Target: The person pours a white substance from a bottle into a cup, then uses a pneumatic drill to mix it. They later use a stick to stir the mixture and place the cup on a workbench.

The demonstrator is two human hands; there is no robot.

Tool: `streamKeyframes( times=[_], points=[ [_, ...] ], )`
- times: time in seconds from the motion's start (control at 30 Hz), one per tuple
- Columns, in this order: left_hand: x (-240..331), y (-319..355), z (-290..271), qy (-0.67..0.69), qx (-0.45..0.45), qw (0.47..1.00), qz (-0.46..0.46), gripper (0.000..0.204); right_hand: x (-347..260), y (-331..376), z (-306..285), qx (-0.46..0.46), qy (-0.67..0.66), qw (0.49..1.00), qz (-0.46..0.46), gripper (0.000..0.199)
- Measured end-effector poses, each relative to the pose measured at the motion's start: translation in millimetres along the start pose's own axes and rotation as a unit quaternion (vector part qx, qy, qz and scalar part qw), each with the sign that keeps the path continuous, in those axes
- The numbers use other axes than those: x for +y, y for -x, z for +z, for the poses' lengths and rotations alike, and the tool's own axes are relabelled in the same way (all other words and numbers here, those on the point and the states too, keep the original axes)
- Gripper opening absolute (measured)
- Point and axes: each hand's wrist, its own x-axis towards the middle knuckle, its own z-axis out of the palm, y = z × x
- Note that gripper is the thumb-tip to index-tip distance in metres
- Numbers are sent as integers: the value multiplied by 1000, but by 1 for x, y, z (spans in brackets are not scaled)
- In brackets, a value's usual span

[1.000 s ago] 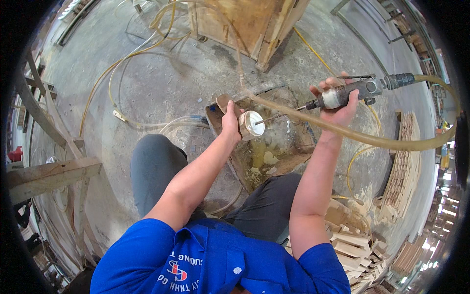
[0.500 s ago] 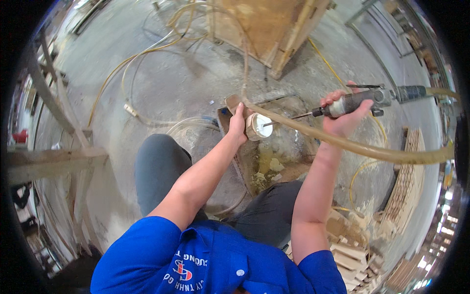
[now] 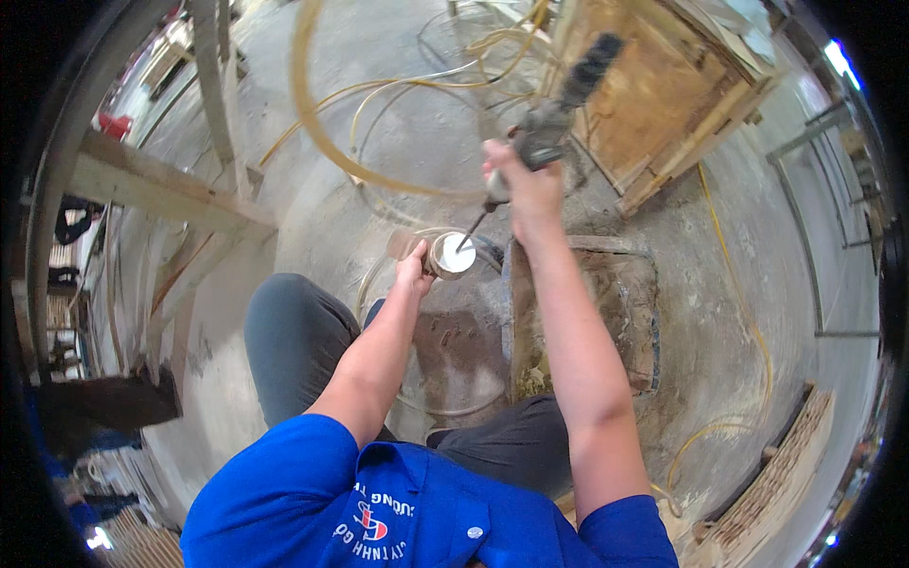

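Observation:
My left hand (image 3: 415, 268) grips a short round wooden piece (image 3: 445, 256) with a pale flat end, held out in front of my knees. My right hand (image 3: 528, 185) is closed around a grey air-powered tool (image 3: 559, 114), whose thin bit points down and touches the pale end of the piece. A yellowish hose (image 3: 322, 142) loops up from the tool's dark end across the upper left.
A wooden crate (image 3: 653, 95) stands at the upper right. A shallow box of wood scraps (image 3: 606, 312) lies under my right forearm. Hoses (image 3: 417, 95) coil on the concrete floor. Timber beams (image 3: 170, 189) stand at left, and stacked wooden slats (image 3: 776, 483) at lower right.
My right hand swung the tool from pointing sideways at the right to upright over the wooden piece, bit now on its end. The view shifted rightward; my left hand kept holding the piece.

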Motion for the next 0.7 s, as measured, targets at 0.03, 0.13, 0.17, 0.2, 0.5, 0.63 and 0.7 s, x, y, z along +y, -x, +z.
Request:
streamKeyframes(
  times=[0.03, 0.13, 0.17, 0.2, 0.5, 0.63, 0.7],
  points=[
    [-5, -4, -20, 33, 11, 999, -4, 25, 18, 6, 11, -10, -1, 1000, 7, 26],
    [-21, -3, -74, 68, 70, 994, -53, 25, 56, 32, 32, -91, 92, 992, 7, 33],
    [-25, 3, -85, 53, 81, 993, -60, 24, 65, 42, 36, -98, 84, 992, 17, 34],
    [-29, 9, -95, 38, 92, 993, -66, 23, 73, 52, 39, -104, 75, 991, 26, 35],
    [20, 37, -117, -654, 63, 721, -222, 44, 112, 125, 34, -67, 67, 991, 90, 38],
    [27, 51, -117, -336, -44, 903, -264, 47, 105, 133, 43, -71, 172, 981, 50, 43],
    [20, 52, -109, -248, -115, 912, -305, 43, 94, 143, 57, -38, 191, 976, 97, 42]
  ],
)
